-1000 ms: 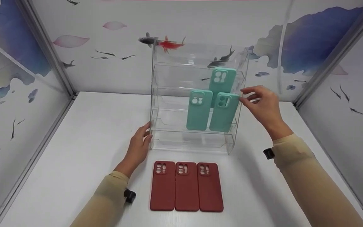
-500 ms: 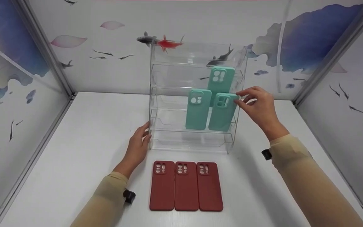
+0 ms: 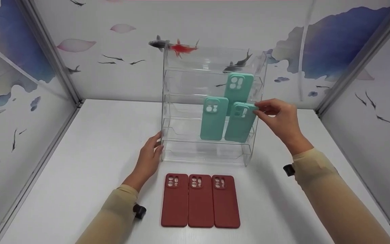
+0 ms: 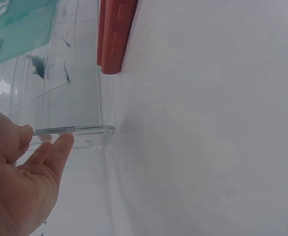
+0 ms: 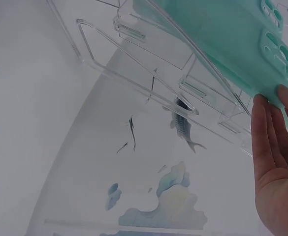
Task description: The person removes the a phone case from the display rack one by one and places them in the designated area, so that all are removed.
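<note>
A clear acrylic tiered rack [image 3: 188, 150] stands on the white table, with three teal phone cases leaning in its right half. My right hand [image 3: 279, 118] pinches the top right corner of the lower right teal phone case [image 3: 239, 125] between thumb and fingers, as the right wrist view shows too. Beside it on the same tier is another teal case [image 3: 212, 123], and a third teal case [image 3: 244, 88] sits one tier higher. At the rack's left side my left hand [image 3: 149, 156] grips the side panel's edge [image 4: 75, 130], thumb on one face and fingers on the other.
Three dark red phone cases lie flat side by side in front of the rack: left [image 3: 174, 206], middle [image 3: 200, 207] and right [image 3: 226, 207]. White printed panels [image 3: 113, 78] enclose the table at the back and both sides.
The right hand has come in from the rack's right edge to the lower right teal case's corner and taken hold. That case's top now sits slightly lower and tilts forward. Left hand stays put.
</note>
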### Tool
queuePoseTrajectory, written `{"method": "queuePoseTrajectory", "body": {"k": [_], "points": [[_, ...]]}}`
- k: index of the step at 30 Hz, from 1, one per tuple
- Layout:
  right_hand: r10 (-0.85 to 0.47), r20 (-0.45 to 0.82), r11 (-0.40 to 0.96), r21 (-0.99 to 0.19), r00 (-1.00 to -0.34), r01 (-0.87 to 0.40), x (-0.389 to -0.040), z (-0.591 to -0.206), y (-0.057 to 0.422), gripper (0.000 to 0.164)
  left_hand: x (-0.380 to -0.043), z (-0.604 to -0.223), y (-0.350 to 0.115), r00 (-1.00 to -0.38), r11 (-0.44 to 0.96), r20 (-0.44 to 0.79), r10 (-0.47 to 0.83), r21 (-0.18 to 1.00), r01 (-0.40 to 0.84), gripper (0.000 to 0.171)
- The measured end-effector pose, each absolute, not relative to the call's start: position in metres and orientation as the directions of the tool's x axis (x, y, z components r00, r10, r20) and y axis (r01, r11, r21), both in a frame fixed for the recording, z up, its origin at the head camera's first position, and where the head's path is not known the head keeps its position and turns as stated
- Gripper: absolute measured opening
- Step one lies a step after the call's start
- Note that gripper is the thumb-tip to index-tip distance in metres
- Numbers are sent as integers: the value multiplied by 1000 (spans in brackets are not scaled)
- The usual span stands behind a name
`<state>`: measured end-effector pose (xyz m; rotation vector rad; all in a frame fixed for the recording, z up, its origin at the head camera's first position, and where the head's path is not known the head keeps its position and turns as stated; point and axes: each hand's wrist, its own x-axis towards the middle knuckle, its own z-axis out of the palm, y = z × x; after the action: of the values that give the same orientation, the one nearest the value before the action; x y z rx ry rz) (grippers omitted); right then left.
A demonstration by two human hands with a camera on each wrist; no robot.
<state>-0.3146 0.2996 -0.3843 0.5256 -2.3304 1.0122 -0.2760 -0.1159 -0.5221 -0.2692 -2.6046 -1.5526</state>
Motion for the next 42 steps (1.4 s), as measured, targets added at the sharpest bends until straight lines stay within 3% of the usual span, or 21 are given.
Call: {"method": "queuePoseTrajectory", "body": {"k": [24, 32, 42], "points": [[-48, 631, 583, -611, -774, -535, -294, -360, 299, 22, -277, -521, -116, -979, 470, 181, 94, 859, 204, 54], [-8, 693, 490, -626, -720, -607, -282, -346, 302, 24, -276, -520, -117, -978, 481, 180, 106, 851, 209, 54], [-82, 577, 497, -683, -813, -535, -262, -349, 314, 23, -275, -520, -116, -979, 474, 176, 103, 857, 203, 54]]}}
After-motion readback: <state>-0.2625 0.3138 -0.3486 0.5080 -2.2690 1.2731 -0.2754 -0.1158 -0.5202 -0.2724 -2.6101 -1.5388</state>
